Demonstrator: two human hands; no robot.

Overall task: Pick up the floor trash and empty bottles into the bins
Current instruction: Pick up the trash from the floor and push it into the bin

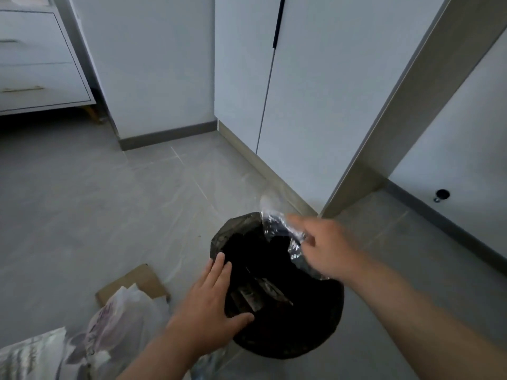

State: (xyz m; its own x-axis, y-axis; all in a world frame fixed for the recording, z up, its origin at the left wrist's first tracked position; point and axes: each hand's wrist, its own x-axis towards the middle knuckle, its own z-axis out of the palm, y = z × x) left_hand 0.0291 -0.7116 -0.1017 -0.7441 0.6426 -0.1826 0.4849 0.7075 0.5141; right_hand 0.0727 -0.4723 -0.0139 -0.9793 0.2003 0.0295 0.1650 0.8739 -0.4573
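Our left hand [214,305] lies flat, fingers straight, on the left rim of the black bin [323,319], grasping nothing. Our right hand [326,248] is over the far rim beside crinkled clear plastic [277,223]; it is blurred, so we cannot tell whether it grasps the plastic. Cardboard [137,281] and a white bag [123,311] lie on the floor left of the bin.

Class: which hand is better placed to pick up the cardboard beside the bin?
Probably the left hand: it rests open on the bin rim nearest the cardboard; the right hand is at the clear plastic.
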